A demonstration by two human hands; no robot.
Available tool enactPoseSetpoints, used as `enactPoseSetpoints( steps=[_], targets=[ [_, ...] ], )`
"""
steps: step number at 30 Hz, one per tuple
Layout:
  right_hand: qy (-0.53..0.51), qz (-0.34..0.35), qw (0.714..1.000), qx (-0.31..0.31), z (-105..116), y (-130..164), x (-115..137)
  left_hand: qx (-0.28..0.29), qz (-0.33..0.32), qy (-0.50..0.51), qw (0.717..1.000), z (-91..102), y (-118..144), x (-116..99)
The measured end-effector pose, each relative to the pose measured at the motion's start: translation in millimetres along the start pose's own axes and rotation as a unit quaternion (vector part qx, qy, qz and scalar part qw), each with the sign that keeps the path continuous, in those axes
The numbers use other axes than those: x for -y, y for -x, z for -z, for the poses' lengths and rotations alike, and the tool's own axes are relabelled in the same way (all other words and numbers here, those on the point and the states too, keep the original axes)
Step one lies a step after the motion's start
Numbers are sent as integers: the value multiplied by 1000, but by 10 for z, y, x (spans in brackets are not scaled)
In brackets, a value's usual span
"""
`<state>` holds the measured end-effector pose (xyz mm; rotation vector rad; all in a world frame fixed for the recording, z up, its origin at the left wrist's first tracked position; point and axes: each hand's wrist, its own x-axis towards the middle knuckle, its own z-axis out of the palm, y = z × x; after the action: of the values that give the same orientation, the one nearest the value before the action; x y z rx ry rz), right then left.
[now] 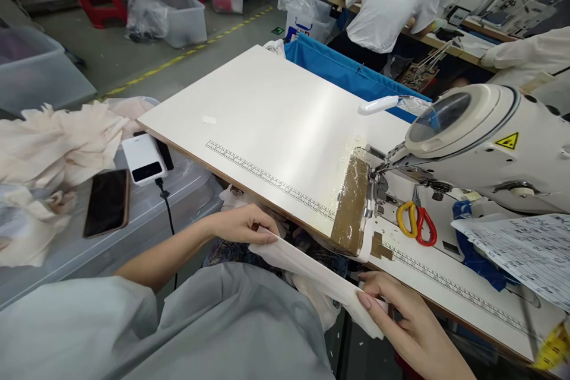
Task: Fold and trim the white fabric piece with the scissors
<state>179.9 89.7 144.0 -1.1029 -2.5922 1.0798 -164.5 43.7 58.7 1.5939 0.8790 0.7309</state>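
Note:
A strip of pale fabric point(312, 264) is stretched between my two hands, just off the front edge of the sewing table point(276, 113). My left hand point(247, 225) pinches its upper left end between thumb and fingers. Toward the other end, my right hand point(396, 306) has its thumb on top of the cloth, the fingers closed behind it. More pale cloth hangs below the strip, partly hidden. To the right of the table stands a white sewing machine point(472, 136), its needle area beyond my right hand. Scissors with yellow and red handles point(417, 222) lie beside it.
Left, a plastic bin lid point(146, 214) bears a phone point(107, 202), a power bank point(143, 157) and heaped pale cloth point(57, 142). A blue fabric bin point(338, 65) adjoins the table's far edge. A printed sheet point(521, 249) lies right. Another person point(396, 0) works behind.

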Motion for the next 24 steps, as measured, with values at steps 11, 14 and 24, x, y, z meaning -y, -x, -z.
enactPoseSetpoints(
  steps=[11, 14, 24],
  targets=[
    [-18, -19, 996, -89, -248, 153, -185, -236, 22, 44, 970, -177, -5, -153],
    [-45, -66, 990, -113, -654, 118, -148, -323, 37, 90, 941, -245, -48, -254],
    [12, -85, 955, -283, -188, -183, -439, -359, 36, 224, 905, -294, -297, -551]
  ],
)
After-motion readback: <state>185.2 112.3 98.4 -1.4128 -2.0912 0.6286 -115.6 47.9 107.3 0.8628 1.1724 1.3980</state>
